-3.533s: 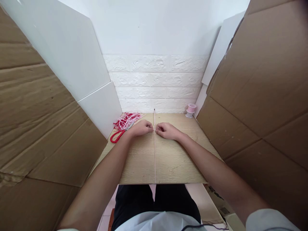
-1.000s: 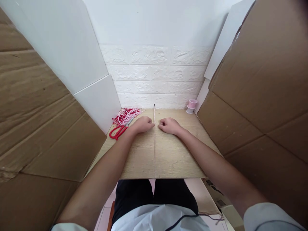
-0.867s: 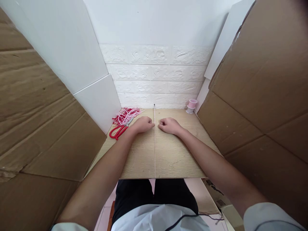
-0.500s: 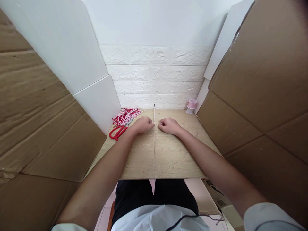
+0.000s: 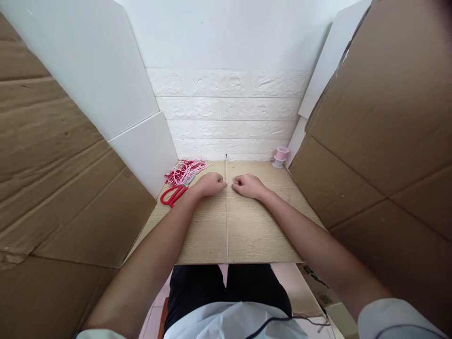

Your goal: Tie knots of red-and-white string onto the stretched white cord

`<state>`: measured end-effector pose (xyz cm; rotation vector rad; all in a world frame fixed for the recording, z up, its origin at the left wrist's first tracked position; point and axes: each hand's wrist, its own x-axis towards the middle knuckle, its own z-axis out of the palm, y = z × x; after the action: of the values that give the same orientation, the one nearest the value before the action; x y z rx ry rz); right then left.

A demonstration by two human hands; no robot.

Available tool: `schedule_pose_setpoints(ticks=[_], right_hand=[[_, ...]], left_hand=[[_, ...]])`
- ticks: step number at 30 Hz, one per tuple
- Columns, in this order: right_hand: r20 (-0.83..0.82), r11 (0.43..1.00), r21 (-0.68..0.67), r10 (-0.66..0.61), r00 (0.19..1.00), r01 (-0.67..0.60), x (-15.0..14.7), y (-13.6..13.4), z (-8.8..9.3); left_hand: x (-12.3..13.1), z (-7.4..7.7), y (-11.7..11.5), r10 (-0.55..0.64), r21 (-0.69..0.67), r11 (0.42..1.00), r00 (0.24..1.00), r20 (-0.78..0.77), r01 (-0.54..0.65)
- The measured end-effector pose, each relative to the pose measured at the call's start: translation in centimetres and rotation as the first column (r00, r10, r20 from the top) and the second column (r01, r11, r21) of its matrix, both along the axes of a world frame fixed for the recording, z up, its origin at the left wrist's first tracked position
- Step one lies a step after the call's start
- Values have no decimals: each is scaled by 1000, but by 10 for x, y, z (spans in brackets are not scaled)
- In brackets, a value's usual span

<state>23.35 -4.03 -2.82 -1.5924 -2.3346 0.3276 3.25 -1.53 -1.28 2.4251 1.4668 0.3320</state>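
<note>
A pale, thin cord (image 5: 227,221) stretches straight from a small dark hook (image 5: 226,156) at the back of the wooden board to its front edge. The cord's far part (image 5: 226,170) looks thicker and knotted. My left hand (image 5: 212,184) is closed in a pinch just left of the cord, its thumb tip against it. Opposite, with a narrow gap to the cord, my right hand (image 5: 248,186) is closed too. Faint thread seems to run between the fingertips and the cord; the fingers mostly hide it. Red-handled scissors (image 5: 174,193) lie by my left wrist.
Behind the scissors is a tangled heap of red and pale pink cord pieces (image 5: 184,171). Stacked spools (image 5: 281,156) stand at the back right corner. Cardboard walls (image 5: 70,188) flank the board (image 5: 261,235), and a white brick-patterned wall (image 5: 226,108) closes the back.
</note>
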Motion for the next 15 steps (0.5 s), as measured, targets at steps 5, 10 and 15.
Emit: schedule_pose_setpoints(ticks=[5, 10, 15], right_hand=[[6, 1000, 6, 0, 1000, 0, 0, 0, -1], [-6, 1000, 15, 8, 1000, -8, 0, 1, -2], [-8, 1000, 16, 6, 1000, -6, 0, 1, -2]], left_hand=[[0, -1, 1, 0, 13, 1000, 1000, -12, 0], [0, -1, 1, -5, 14, 1000, 1000, -9, 5], [0, -1, 1, 0, 15, 1000, 1000, 0, 0]])
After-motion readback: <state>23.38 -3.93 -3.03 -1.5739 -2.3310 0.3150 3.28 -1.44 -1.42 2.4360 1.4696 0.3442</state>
